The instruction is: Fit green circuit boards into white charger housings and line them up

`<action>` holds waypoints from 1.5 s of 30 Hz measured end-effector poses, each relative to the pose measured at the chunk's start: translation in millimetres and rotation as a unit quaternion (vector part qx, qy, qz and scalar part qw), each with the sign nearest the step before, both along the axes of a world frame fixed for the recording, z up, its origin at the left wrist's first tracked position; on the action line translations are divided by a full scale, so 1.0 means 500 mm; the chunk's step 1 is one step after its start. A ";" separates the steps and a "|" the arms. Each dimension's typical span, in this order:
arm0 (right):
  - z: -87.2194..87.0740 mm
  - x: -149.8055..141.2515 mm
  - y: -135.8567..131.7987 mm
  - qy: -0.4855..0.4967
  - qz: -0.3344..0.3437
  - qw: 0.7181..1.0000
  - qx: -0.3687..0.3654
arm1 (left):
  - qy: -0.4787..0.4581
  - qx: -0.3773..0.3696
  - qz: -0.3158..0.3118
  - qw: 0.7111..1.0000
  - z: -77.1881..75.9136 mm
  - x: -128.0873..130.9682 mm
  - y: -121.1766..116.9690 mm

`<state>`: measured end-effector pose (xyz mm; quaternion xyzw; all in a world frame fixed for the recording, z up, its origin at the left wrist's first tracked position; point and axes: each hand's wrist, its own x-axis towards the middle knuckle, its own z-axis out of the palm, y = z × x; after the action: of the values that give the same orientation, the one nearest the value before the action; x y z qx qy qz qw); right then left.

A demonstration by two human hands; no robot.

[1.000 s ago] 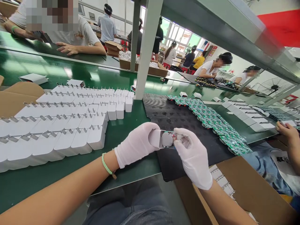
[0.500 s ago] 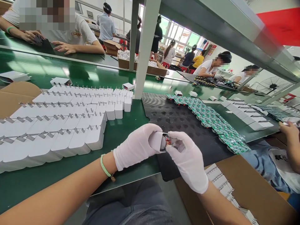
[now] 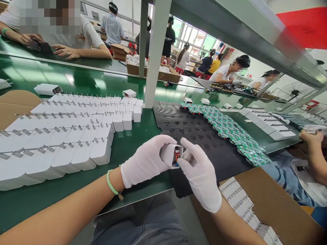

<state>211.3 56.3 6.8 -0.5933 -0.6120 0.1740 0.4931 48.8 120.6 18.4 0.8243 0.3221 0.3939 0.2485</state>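
My left hand (image 3: 145, 160), in a white cotton glove, grips a white charger casing (image 3: 171, 156) with its open end towards me. Red and dark parts show inside that end. My right hand (image 3: 199, 177), also gloved, sits beside the opening with its fingers apart, and no held object is visible. A green beaded bracelet (image 3: 111, 183) circles my left wrist. Rows of white plug chargers (image 3: 63, 136) with metal prongs stand on the green bench to my left.
A black dimpled mat (image 3: 184, 132) lies ahead, with overlapping green circuit boards (image 3: 230, 131) along it. A cardboard box (image 3: 278, 200) sits low at right. A co-worker's hand (image 3: 310, 137) reaches in at right. A white upright post (image 3: 155, 51) stands ahead.
The casing has turned so its open end faces me, and the round grey part inside no longer shows. My right fingers have spread apart. The whole view has shifted slightly left.
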 end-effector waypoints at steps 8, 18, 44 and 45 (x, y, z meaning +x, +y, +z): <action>0.003 0.001 0.014 0.302 0.246 0.909 -0.149 | -0.006 0.041 -0.031 0.999 0.002 0.000 0.000; -0.010 -0.009 0.006 0.342 0.119 0.929 -0.079 | -0.014 0.133 -0.004 0.991 -0.010 0.002 0.004; 0.021 -0.010 0.005 0.110 -0.130 0.985 -0.026 | 0.000 0.185 -0.024 0.983 -0.003 -0.007 0.014; 0.025 -0.010 0.003 0.110 -0.134 0.985 -0.025 | -0.004 0.172 -0.025 0.985 -0.003 -0.007 0.012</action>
<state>206.3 57.9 19.2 -0.6590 -0.4645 0.1862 0.5615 45.1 126.6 16.9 0.8609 0.2281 0.4404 0.1136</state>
